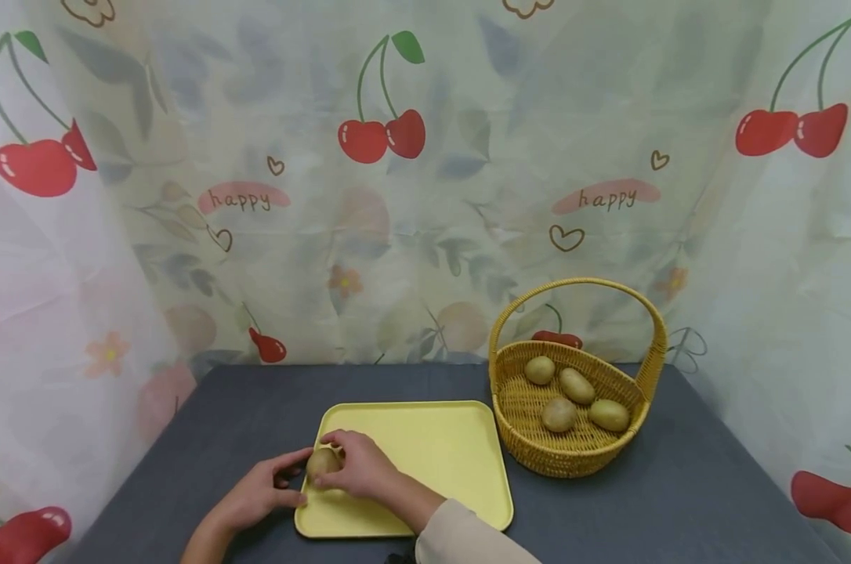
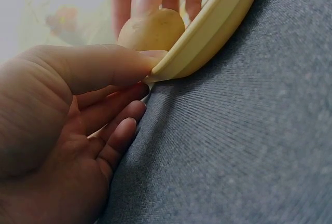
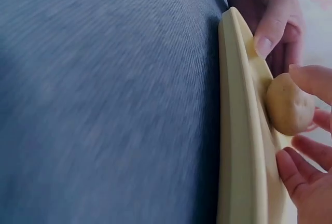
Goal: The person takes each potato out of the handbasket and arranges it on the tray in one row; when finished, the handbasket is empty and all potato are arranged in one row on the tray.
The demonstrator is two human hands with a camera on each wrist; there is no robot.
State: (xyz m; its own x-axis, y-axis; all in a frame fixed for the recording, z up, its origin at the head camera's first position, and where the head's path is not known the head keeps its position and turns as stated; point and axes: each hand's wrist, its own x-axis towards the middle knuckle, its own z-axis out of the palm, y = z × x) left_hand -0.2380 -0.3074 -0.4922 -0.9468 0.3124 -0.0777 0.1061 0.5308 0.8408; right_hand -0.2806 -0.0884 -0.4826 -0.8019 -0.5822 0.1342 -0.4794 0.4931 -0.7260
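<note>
A potato [image 1: 323,465] sits at the left end of a yellow tray [image 1: 432,470]. My right hand [image 1: 363,467] reaches across the tray and holds this potato between thumb and fingers; the right wrist view shows the potato [image 3: 289,105] low over the tray surface. At the tray's left edge, my left hand [image 1: 255,493] grips the rim. Its thumb [image 2: 111,66] lies over the rim in the left wrist view, with the other fingers below and outside it. Whether the potato bears on the tray is hard to tell.
A wicker basket [image 1: 566,464] with a tall handle stands right of the tray. Several potatoes lie inside, one of them a round potato [image 1: 559,414] near the front. Dark grey cloth [image 1: 256,392] covers the table, and a printed curtain [image 1: 425,274] hangs behind.
</note>
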